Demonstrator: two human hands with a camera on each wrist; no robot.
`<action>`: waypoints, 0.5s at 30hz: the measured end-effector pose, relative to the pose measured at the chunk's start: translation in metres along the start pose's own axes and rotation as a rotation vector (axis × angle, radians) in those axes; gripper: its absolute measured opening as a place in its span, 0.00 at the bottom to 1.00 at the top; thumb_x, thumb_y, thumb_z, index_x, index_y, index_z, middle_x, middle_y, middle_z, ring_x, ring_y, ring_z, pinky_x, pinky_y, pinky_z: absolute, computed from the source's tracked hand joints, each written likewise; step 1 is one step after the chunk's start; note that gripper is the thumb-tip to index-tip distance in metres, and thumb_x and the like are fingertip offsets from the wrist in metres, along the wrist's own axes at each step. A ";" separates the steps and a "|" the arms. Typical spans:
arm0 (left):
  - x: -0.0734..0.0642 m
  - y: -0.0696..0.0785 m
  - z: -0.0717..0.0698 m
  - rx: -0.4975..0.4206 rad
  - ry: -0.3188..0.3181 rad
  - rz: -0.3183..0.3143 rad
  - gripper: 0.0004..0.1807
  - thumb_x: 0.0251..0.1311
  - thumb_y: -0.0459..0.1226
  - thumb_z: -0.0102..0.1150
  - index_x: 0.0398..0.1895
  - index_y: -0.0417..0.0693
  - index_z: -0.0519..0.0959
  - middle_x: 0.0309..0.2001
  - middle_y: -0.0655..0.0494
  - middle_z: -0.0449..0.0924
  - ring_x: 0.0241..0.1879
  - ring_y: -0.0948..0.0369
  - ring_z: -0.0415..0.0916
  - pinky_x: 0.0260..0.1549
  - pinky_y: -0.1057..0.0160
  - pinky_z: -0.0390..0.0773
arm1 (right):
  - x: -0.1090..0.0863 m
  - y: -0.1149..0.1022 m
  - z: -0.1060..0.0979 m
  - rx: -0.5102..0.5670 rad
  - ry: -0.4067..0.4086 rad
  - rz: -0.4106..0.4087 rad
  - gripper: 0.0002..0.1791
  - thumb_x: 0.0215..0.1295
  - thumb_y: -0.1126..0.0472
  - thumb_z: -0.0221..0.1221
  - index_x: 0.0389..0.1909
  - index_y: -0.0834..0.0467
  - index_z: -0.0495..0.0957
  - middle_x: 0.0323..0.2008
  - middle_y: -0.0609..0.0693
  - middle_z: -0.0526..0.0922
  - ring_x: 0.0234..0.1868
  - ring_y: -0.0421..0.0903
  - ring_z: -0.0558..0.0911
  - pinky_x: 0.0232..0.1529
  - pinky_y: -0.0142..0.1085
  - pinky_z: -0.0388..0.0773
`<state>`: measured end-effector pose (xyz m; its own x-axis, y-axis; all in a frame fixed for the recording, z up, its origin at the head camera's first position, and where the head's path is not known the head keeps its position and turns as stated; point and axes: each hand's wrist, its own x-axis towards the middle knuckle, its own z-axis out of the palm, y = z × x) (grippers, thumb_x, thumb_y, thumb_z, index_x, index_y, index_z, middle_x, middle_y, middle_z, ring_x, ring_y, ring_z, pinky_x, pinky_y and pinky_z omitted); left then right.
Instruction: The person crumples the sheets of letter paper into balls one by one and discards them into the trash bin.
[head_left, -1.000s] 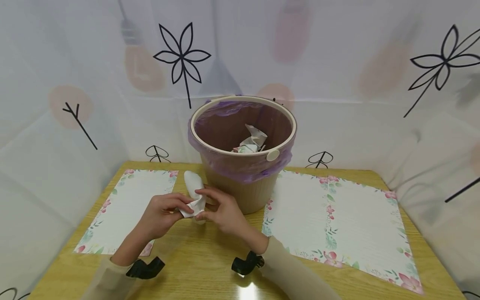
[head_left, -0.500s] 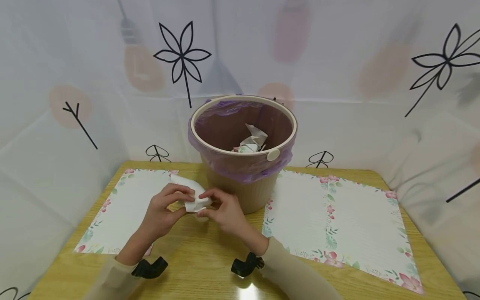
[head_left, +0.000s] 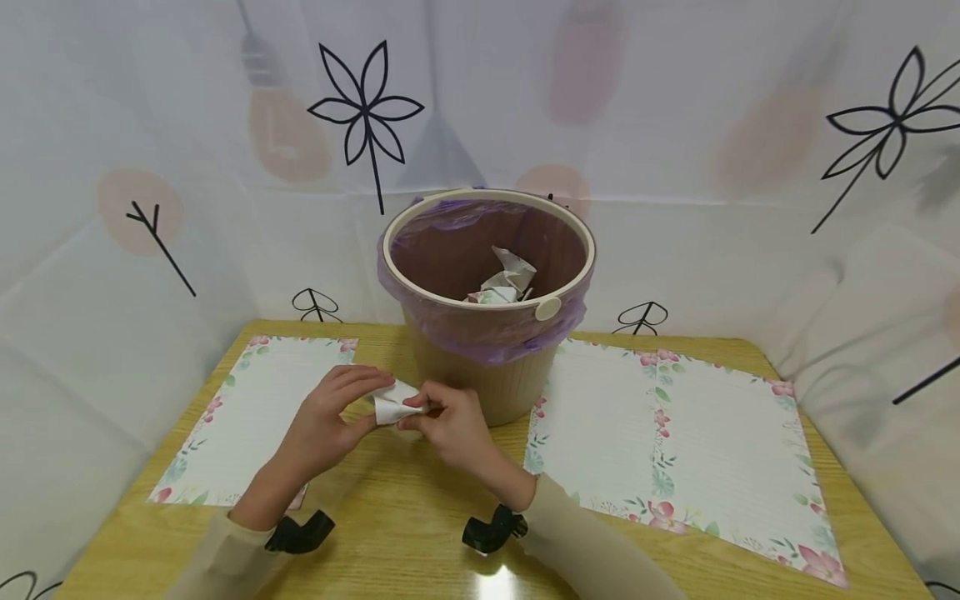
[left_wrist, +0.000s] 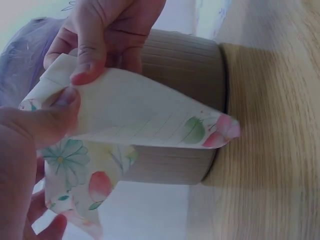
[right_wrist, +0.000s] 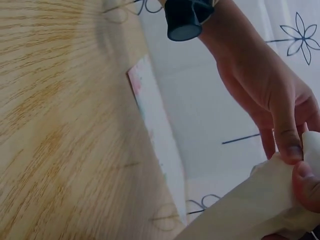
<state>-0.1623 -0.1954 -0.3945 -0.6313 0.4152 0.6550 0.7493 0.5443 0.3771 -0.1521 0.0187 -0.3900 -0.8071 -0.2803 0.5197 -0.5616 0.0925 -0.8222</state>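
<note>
A floral-edged sheet of paper (head_left: 393, 407), folded over into a pointed shape, is held between my two hands just in front of the bin. My left hand (head_left: 321, 423) grips its left side, thumb below and fingers over the top. On the right side, my right hand (head_left: 459, 427) pinches it between thumb and fingers. In the left wrist view the folded paper (left_wrist: 145, 110) tapers to a tip with a pink flower, and another floral part hangs beneath. The right wrist view shows its plain side (right_wrist: 255, 200) with both thumbs (right_wrist: 287, 145) close together.
A beige bin (head_left: 487, 392) with a purple liner (head_left: 480, 333) stands behind my hands, crumpled paper (head_left: 506, 279) inside. One floral sheet (head_left: 255, 417) lies at left on the wooden table (head_left: 397, 533); two more sheets (head_left: 600, 433) lie at right. A patterned cloth (head_left: 480, 100) hangs behind.
The paper's upright end has tipped to the left and folded down out of sight behind my left fingers. My left hand has shifted slightly; the right stays nearly in place, still pinching.
</note>
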 end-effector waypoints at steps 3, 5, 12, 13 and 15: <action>-0.001 0.001 0.003 0.027 0.024 0.006 0.25 0.47 0.26 0.75 0.51 0.50 0.85 0.51 0.57 0.83 0.50 0.57 0.77 0.47 0.63 0.77 | -0.001 0.016 0.004 0.026 0.029 -0.004 0.09 0.49 0.74 0.73 0.27 0.66 0.82 0.30 0.59 0.86 0.27 0.51 0.86 0.28 0.32 0.82; -0.001 0.002 0.004 0.040 0.034 0.002 0.23 0.47 0.28 0.75 0.50 0.50 0.85 0.50 0.57 0.84 0.47 0.58 0.79 0.44 0.61 0.78 | -0.002 0.023 0.006 0.045 0.048 -0.008 0.08 0.49 0.73 0.73 0.28 0.64 0.83 0.30 0.57 0.87 0.30 0.49 0.87 0.30 0.34 0.83; 0.001 0.005 0.003 0.084 0.087 0.023 0.22 0.42 0.27 0.78 0.44 0.50 0.87 0.43 0.58 0.87 0.38 0.58 0.82 0.51 0.46 0.71 | -0.005 0.026 0.009 -0.007 0.109 -0.089 0.09 0.50 0.69 0.74 0.31 0.61 0.84 0.41 0.53 0.80 0.40 0.48 0.82 0.34 0.33 0.83; 0.000 0.005 0.003 0.077 0.088 0.018 0.22 0.42 0.26 0.78 0.43 0.50 0.87 0.42 0.58 0.87 0.38 0.58 0.81 0.51 0.47 0.72 | -0.005 0.027 0.010 -0.004 0.111 -0.095 0.09 0.51 0.69 0.74 0.31 0.62 0.84 0.43 0.54 0.79 0.43 0.49 0.81 0.35 0.33 0.83; -0.001 0.005 0.002 0.054 0.085 0.007 0.21 0.42 0.25 0.77 0.41 0.50 0.86 0.41 0.59 0.86 0.38 0.60 0.80 0.47 0.55 0.75 | -0.006 0.027 0.012 0.020 0.110 -0.104 0.08 0.51 0.71 0.73 0.30 0.63 0.83 0.46 0.56 0.79 0.46 0.52 0.81 0.36 0.34 0.84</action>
<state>-0.1586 -0.1918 -0.3941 -0.6051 0.3572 0.7115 0.7402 0.5814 0.3377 -0.1608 0.0118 -0.4180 -0.7606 -0.1813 0.6234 -0.6402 0.0495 -0.7666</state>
